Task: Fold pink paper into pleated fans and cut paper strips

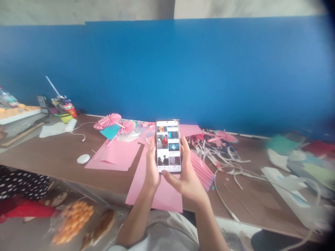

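A smartphone is held upright over the table, its lit screen showing a two-column grid of pictures. My left hand grips its left edge, fingers wrapped behind it. Around the right edge closes my right hand, its thumb near the bottom of the screen. Beneath the hands lies a pink paper sheet. Pleated pink paper sits just right of my right hand. More flat pink sheets are to the left, with folded pink paper fans and a teal paper piece behind them.
Paper strips and white cables tangle on the right of the brown table. A white round object lies left. Behind stands a blue wall. A bag of orange balls is below, beside a person's polka-dot clothing.
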### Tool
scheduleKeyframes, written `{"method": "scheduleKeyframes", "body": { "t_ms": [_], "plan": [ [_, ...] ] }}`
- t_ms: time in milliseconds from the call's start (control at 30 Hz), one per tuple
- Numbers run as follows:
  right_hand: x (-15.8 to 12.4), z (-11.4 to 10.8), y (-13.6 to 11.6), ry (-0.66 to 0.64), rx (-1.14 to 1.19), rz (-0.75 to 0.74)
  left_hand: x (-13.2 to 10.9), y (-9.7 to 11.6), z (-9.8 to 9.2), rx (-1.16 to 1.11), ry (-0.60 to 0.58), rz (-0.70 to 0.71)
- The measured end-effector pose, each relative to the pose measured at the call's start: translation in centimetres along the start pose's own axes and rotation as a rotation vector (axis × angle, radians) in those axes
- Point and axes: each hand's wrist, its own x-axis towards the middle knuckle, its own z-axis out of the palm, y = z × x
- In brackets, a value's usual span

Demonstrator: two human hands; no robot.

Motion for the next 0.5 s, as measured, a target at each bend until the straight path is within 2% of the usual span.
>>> {"method": "scheduleKeyframes", "body": {
  "t_ms": [500],
  "plan": [
    [0.18,0.18,-0.13,0.023,-0.09,-0.034,0.03,-0.37,-0.26,-0.011,0.001,0.018]
  ]
}}
